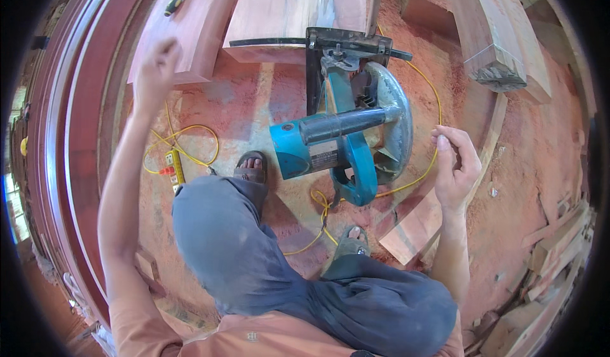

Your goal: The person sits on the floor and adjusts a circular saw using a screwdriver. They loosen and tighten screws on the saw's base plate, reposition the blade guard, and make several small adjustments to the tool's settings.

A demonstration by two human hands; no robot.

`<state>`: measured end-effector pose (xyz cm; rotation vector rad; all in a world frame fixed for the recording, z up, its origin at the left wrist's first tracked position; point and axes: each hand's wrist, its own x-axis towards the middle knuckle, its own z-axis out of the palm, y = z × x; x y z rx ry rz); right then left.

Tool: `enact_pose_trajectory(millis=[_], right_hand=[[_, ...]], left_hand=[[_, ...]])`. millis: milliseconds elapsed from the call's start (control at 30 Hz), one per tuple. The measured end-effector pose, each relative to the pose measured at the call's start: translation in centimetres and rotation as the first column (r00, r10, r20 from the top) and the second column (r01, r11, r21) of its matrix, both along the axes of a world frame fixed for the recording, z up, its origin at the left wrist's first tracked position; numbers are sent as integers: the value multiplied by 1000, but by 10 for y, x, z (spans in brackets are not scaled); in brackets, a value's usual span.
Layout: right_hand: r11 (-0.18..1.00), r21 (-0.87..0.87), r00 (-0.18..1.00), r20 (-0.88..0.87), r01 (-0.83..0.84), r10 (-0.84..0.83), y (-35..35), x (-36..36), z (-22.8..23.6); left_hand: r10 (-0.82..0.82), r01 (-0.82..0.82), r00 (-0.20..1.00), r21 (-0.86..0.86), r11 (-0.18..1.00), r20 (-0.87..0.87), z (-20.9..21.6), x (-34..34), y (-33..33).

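"What does the circular saw (343, 142) look made of?"

"Smooth teal plastic on the motor housing (290, 152), dull pale metal on the blade guard (400, 122), and dark, scuffed metal on the base plate (316, 71)."

"And the wood?"

"The middle board (273, 13) is matt and smooth-faced. The thick beam (486, 23) is bare too, its end rough and darkened. Those long red panels (79, 102) shine like varnished wood."

"The floor (515, 166)?"

"Matt, rough with reddish dust."

"Any cloth?"

"Matt grey cloth in the trousers (232, 249), matt orange cloth in the shirt (279, 331). The yellow cable (438, 109) looks sheathed in smooth plastic."
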<state>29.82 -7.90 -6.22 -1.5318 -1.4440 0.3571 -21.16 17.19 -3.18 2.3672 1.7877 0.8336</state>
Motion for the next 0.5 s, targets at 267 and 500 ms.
enact_pose_trajectory(millis=[267,500], right_hand=[[954,0,832,490,-299,261,35,-54,52],[903,-206,734,528,-376,426,58,-105,48]], left_hand=[[261,-137,908,358,924,-327,-47,-89,254],[127,-152,836,-3,988,-534,-67,-105,344]])
